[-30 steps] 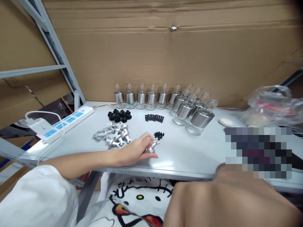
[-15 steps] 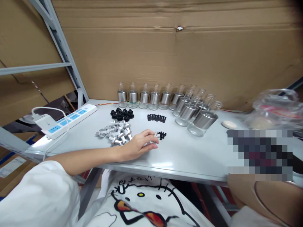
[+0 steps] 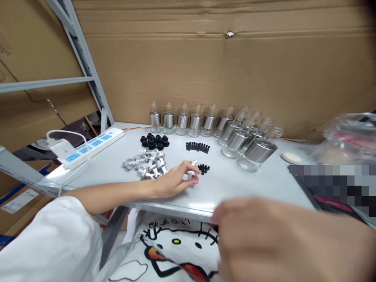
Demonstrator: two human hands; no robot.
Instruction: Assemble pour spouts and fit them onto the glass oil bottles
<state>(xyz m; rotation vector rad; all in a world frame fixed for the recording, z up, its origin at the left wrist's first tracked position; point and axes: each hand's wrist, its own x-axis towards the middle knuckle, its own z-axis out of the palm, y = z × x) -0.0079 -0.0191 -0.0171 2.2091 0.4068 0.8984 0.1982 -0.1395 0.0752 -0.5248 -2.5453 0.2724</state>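
Observation:
My left hand (image 3: pixel 173 182) rests over the front middle of the table, its thumb and fingers pinched around a small silver pour spout (image 3: pixel 192 174). Just right of its fingertips lies a cluster of tiny black caps (image 3: pixel 203 169). Behind my left wrist is a pile of similar silver spouts (image 3: pixel 149 162). My right hand (image 3: pixel 264 239) looms large and blurred at the lower right, in front of the table edge; its fingers look bent, but motion smears them and I cannot see whether anything is in them.
Glass bottles with metal sleeves (image 3: pixel 196 122) stand along the back and bend forward at the right. Black stoppers (image 3: pixel 154 141) and a row of short black pieces (image 3: pixel 197 147) lie midway. A power strip (image 3: pixel 94 147) is at left; a white oval object (image 3: pixel 290 158) and plastic bag (image 3: pixel 346 133) at right.
My left hand has lifted slightly, and a silver spout now shows clearly in its fingers. My right hand has come in from the right edge toward the middle.

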